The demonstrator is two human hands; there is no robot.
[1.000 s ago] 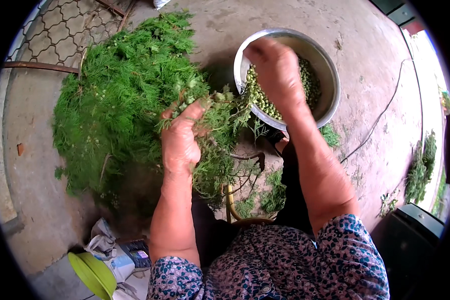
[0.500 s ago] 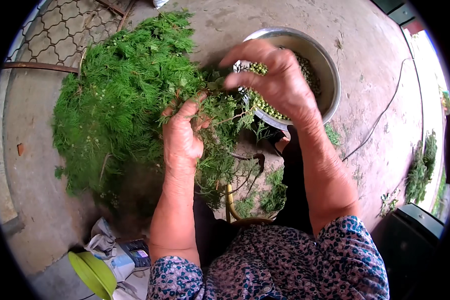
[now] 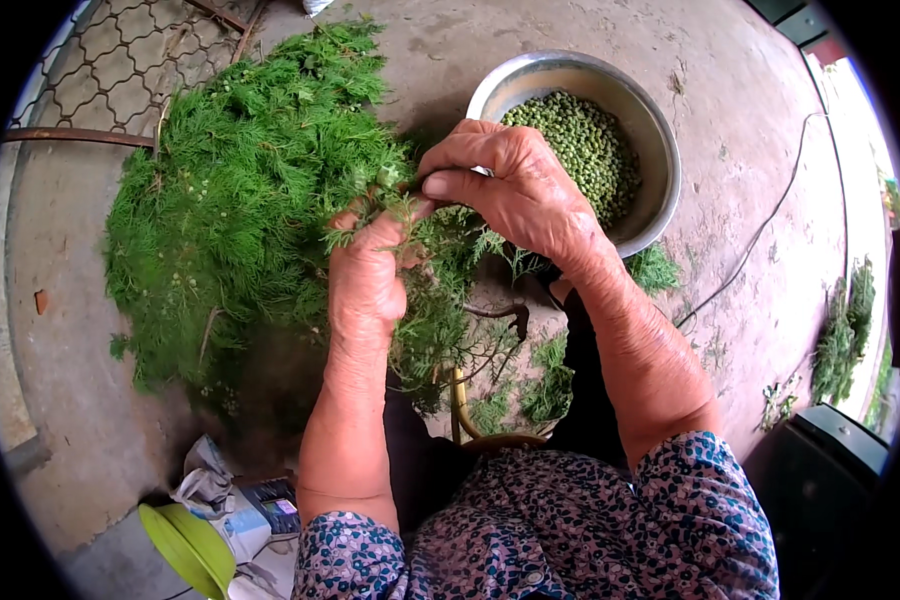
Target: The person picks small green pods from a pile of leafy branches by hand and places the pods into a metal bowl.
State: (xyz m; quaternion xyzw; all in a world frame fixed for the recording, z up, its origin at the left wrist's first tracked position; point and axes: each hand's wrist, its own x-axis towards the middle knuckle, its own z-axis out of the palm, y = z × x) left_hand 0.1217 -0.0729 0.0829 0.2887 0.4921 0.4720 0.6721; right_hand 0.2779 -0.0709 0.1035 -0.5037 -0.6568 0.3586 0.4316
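My left hand (image 3: 365, 275) is closed around a leafy conifer branch (image 3: 440, 250), whose green sprays stick out between the fingers and hang below. At its thumb tip my right hand (image 3: 520, 185) meets it, thumb and forefinger pinched together. Whatever lies in that pinch is hidden by the fingers. Behind the right hand stands a round metal basin (image 3: 672, 160), partly filled with small round green cones (image 3: 580, 135). To the left spreads a big heap of cut conifer branches (image 3: 240, 200), reaching up to the left hand.
A curved dark tool (image 3: 518, 320) shows beneath the held branch. Loose sprigs (image 3: 548, 385) lie on the concrete floor between my legs. A lime-green basin (image 3: 185, 550) and paper bags (image 3: 240, 520) are at lower left. A cable (image 3: 760, 245) runs along the right, near a dark box (image 3: 825, 480).
My right hand has moved left and slightly down from over the basin to the left hand, its fingers closing to a pinch. More cones in the basin now show. The left hand has hardly moved.
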